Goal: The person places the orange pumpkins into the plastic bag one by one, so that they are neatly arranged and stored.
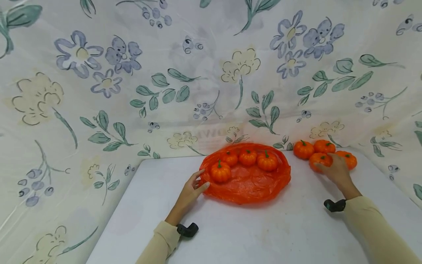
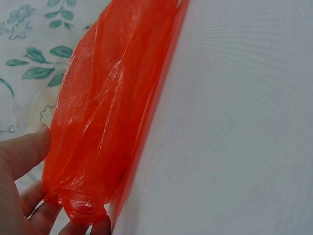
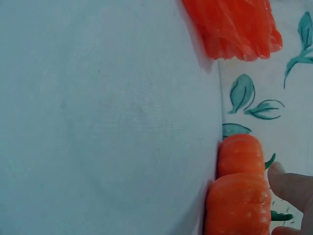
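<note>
A crumpled red plastic bag (image 1: 250, 187) lies spread on the table with its rim rolled outward. Several small orange pumpkins with green stems, one of them a front-left pumpkin (image 1: 221, 172), sit inside it. At the bag's left edge is my left hand (image 1: 189, 190), its fingers touching the plastic and the thumb apart from them. To the right, my right hand (image 1: 337, 170) is over an orange pumpkin (image 1: 319, 160), thumb across its front. In the right wrist view, thumb and a finger show beside the stem of a pumpkin (image 3: 237, 205); the other fingers are hidden.
Beside that pumpkin stand a back-left pumpkin (image 1: 303, 149), a back pumpkin (image 1: 324, 146) and a right-hand pumpkin (image 1: 348, 160). The white table (image 1: 263, 231) ends at a flower-printed sheet (image 1: 211, 88) hanging behind and at both sides. Each wrist wears a black device.
</note>
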`<state>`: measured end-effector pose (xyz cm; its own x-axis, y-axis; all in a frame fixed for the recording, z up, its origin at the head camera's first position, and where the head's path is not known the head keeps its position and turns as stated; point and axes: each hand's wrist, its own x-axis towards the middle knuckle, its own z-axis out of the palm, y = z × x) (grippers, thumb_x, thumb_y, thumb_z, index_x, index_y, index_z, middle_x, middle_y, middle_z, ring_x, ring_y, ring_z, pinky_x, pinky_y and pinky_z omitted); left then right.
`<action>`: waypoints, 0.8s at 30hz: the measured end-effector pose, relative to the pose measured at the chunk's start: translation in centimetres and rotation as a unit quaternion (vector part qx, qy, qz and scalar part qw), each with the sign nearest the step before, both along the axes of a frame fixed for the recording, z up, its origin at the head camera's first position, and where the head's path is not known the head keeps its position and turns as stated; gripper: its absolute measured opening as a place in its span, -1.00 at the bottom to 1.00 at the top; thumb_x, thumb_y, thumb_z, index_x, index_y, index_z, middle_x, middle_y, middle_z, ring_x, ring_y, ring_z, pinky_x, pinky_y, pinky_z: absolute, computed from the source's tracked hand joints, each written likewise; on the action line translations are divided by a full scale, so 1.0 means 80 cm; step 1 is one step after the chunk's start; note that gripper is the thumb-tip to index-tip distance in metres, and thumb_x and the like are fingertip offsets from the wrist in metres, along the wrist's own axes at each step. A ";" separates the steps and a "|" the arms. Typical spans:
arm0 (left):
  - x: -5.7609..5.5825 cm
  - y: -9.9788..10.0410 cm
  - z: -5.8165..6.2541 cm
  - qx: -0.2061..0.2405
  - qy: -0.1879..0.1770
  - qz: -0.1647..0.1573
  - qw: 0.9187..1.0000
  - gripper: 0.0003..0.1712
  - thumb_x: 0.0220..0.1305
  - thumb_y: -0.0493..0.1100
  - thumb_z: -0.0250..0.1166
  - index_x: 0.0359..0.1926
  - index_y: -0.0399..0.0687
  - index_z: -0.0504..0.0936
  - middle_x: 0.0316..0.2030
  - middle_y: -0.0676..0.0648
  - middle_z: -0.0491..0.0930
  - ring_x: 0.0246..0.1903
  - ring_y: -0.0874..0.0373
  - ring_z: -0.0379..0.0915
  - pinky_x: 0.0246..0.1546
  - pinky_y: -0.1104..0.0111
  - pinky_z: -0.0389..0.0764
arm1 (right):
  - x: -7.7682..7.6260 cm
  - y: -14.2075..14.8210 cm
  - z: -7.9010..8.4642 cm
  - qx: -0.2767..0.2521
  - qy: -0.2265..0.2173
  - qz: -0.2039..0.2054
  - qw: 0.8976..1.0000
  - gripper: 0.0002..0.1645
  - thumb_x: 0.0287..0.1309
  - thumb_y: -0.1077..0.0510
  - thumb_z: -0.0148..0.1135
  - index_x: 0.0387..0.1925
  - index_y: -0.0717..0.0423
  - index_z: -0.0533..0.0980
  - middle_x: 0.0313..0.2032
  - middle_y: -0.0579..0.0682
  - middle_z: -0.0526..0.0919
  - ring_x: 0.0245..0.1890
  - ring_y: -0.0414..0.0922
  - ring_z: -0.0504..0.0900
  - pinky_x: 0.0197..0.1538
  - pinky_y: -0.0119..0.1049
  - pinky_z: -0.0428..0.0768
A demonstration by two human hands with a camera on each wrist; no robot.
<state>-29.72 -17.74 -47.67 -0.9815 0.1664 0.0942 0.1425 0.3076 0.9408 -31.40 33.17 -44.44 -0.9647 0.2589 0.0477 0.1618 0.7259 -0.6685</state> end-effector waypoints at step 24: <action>-0.004 -0.003 -0.001 0.003 -0.003 -0.002 1.000 -0.28 0.34 0.01 0.31 0.46 0.09 0.31 0.42 -0.15 0.32 0.25 -0.15 0.42 0.17 0.06 0.59 | 0.012 0.005 0.000 -0.020 -0.016 0.011 1.000 -0.02 0.37 -0.13 0.14 0.45 0.48 0.01 0.37 0.59 0.05 0.31 0.49 0.10 0.29 0.44 0.26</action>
